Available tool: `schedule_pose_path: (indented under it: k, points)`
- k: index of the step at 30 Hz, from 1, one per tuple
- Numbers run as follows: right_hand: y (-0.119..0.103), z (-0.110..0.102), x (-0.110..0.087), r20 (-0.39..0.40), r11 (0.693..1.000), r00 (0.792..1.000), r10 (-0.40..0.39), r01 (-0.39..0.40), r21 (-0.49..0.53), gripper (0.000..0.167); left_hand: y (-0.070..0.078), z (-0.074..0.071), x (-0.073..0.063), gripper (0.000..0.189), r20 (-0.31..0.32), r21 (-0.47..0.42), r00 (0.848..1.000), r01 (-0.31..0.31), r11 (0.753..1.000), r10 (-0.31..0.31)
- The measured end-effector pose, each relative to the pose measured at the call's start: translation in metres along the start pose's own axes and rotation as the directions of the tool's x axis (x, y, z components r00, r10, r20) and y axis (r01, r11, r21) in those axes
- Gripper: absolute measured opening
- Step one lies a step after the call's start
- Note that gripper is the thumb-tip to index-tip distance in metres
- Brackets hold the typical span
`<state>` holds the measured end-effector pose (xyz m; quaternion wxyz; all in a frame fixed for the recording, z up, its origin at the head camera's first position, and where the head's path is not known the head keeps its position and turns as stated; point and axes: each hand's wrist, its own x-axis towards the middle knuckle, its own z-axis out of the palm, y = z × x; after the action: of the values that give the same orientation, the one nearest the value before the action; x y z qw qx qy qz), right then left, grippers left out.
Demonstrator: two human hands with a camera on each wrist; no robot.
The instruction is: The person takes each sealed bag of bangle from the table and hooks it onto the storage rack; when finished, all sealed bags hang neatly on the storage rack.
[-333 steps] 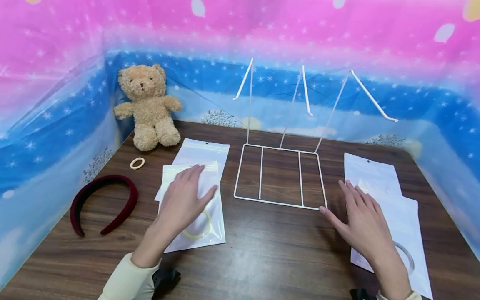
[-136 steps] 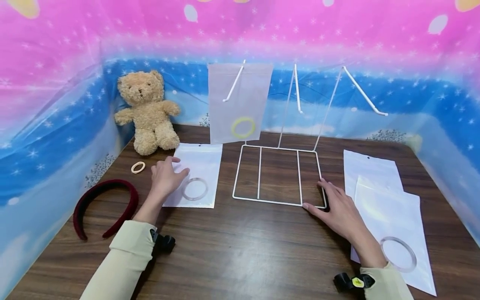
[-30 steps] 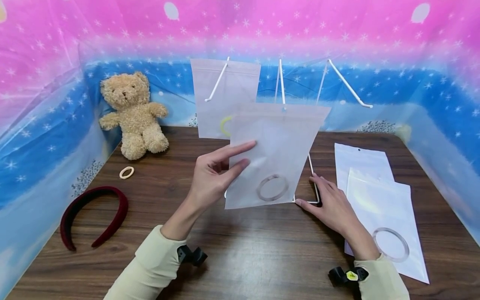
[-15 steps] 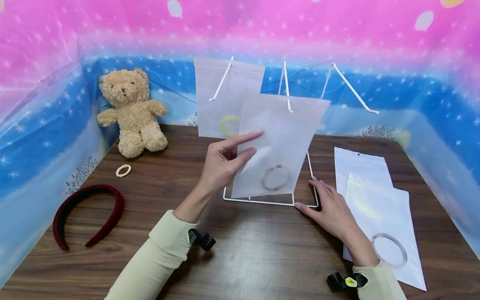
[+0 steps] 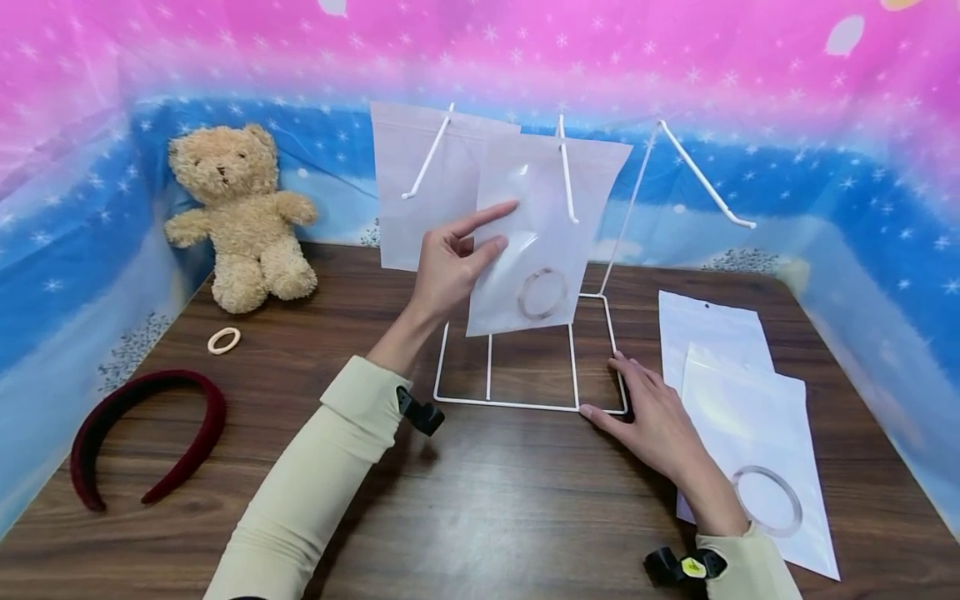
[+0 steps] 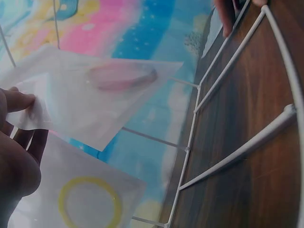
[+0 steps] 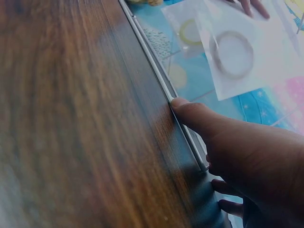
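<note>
My left hand (image 5: pixel 457 265) pinches the left edge of a white zip bag (image 5: pixel 551 225) holding a clear bangle (image 5: pixel 542 293). The middle hook (image 5: pixel 567 179) of a white wire display rack (image 5: pixel 510 406) comes out in front of this bag near its top; the hole itself is too small to make out. Behind it, a second zip bag (image 5: pixel 420 183) hangs on the left hook, its yellow bangle (image 6: pixel 90 204) seen in the left wrist view. My right hand (image 5: pixel 652 417) holds the rack's front right base corner, thumb (image 7: pixel 190 108) on the front bar.
Two more white bags lie overlapped at the right, the upper bag (image 5: pixel 750 433) with a clear bangle. At the left are a teddy bear (image 5: pixel 247 221), a small cream ring (image 5: pixel 223 340) and a dark red headband (image 5: pixel 202 425). The right hook (image 5: pixel 705 173) bears nothing.
Over the last second my left hand has raised the bag and moved it back onto the middle hook. Earlier, it lay on the table at the left. My right hand stays on the rack.
</note>
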<state>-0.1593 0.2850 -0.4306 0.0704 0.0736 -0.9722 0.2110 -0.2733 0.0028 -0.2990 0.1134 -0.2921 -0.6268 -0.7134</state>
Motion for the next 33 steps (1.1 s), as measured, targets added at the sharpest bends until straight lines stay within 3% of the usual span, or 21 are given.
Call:
schedule_pose_path:
  k: [4, 8, 16, 23, 26, 30, 33]
  points:
    - [-0.003, 0.001, 0.0, -0.003, 1.0, 1.0, -0.016, 0.016, 0.004, 0.09, -0.004, -0.002, 0.008, 0.036, -0.022, -0.01, 0.999, 0.023, 1.0, -0.024]
    - [-0.004, 0.001, -0.001, 0.004, 1.0, 1.0, -0.012, 0.012, 0.004, 0.091, -0.006, -0.003, 0.011, 0.035, -0.026, 0.036, 1.0, 0.002, 0.999, -0.001]
    - [-0.001, 0.001, -0.001, 0.015, 1.0, 1.0, 0.005, -0.005, -0.005, 0.092, -0.01, -0.002, 0.01, 0.039, 0.032, 0.075, 0.999, -0.028, 0.997, 0.026]
    - [-0.002, 0.003, -0.003, 0.01, 1.0, 1.0, 0.003, -0.003, 0.005, 0.091, -0.02, -0.013, 0.005, 0.043, 0.069, 0.238, 0.996, -0.07, 0.969, 0.055]
    - [-0.003, 0.002, -0.002, 0.007, 1.0, 1.0, -0.011, 0.011, 0.015, 0.09, -0.031, -0.026, -0.003, 0.046, 0.07, 0.306, 0.997, -0.036, 0.951, 0.015]
    - [-0.001, -0.001, 0.0, 0.003, 0.999, 1.0, -0.03, 0.03, 0.018, 0.09, -0.029, -0.041, -0.024, 0.047, 0.052, 0.364, 0.996, 0.047, 0.93, -0.07]
    - [0.001, -0.002, -0.001, 0.009, 0.999, 0.999, -0.033, 0.033, 0.017, 0.091, -0.026, -0.049, -0.045, 0.046, -0.01, 0.357, 0.981, 0.184, 0.916, -0.194]
